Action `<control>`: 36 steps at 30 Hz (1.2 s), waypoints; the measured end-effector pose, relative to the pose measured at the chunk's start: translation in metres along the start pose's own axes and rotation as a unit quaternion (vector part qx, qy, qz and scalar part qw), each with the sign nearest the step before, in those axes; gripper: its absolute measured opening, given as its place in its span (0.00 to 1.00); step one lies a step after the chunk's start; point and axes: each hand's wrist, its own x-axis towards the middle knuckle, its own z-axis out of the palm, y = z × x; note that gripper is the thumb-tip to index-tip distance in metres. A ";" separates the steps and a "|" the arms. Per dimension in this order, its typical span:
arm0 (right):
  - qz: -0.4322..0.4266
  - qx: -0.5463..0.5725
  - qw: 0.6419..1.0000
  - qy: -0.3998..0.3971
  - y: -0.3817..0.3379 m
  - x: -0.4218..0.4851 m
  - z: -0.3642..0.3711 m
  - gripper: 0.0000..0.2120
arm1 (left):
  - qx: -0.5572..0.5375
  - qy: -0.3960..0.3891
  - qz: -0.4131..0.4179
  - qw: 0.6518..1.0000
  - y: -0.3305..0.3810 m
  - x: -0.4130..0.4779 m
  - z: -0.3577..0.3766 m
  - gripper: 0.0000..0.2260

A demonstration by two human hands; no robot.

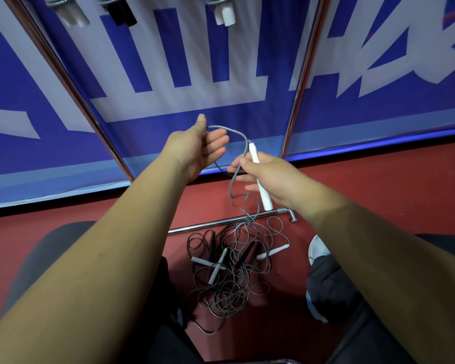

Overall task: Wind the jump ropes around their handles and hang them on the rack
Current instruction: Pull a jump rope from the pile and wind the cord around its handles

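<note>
R hand (271,177) grips white handle (254,153); L hand (192,151) spread under cord (237,132); tangled pile (231,271) below.

Blue-and-white banner (153,119) above red floor (378,185), white shoe (317,249) at right.

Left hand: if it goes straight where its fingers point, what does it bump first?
Probably the left hand meets the gray rope looping past its fingertips, though depth is unclear.
</note>
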 end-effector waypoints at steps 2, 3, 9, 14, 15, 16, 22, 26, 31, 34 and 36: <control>-0.002 0.050 0.999 0.019 -0.005 -0.003 -0.001 0.09 | -0.011 -0.010 -0.013 1.000 0.001 0.003 -0.002 0.13; 0.003 0.085 0.996 0.030 -0.009 -0.005 -0.002 0.10 | 0.012 -0.022 -0.029 0.999 0.001 0.004 -0.002 0.13; 0.009 0.270 0.961 0.068 -0.026 -0.010 -0.011 0.08 | 0.296 -0.155 -0.120 0.935 -0.025 -0.007 0.006 0.17; -0.008 0.352 0.931 0.098 -0.031 -0.007 -0.021 0.05 | 0.438 -0.285 -0.116 0.845 -0.040 -0.009 0.006 0.14; -0.008 0.357 0.928 0.103 -0.031 -0.006 -0.023 0.05 | 0.447 -0.284 -0.112 0.841 -0.042 -0.008 0.006 0.10; -0.007 0.362 0.926 0.107 -0.030 -0.005 -0.026 0.04 | 0.458 -0.277 -0.100 0.839 -0.043 -0.008 0.006 0.08; 0.025 0.289 0.944 0.154 -0.023 0.004 -0.038 0.10 | 0.423 -0.229 -0.055 0.875 -0.039 -0.005 0.007 0.11; 0.108 0.096 0.984 0.107 -0.013 0.009 -0.036 0.14 | 0.271 -0.178 -0.027 0.946 -0.023 -0.010 0.014 0.09; 0.172 -0.098 0.975 -0.100 -0.001 -0.006 -0.024 0.12 | 0.032 -0.055 -0.018 0.998 -0.010 0.002 0.009 0.10; 0.127 -0.114 0.978 -0.121 0.000 -0.009 -0.017 0.10 | -0.037 -0.003 -0.025 0.999 -0.010 0.012 -0.001 0.12; 0.090 -0.070 0.990 -0.083 -0.003 -0.007 -0.014 0.08 | -0.031 0.018 -0.030 0.999 -0.012 0.017 -0.004 0.11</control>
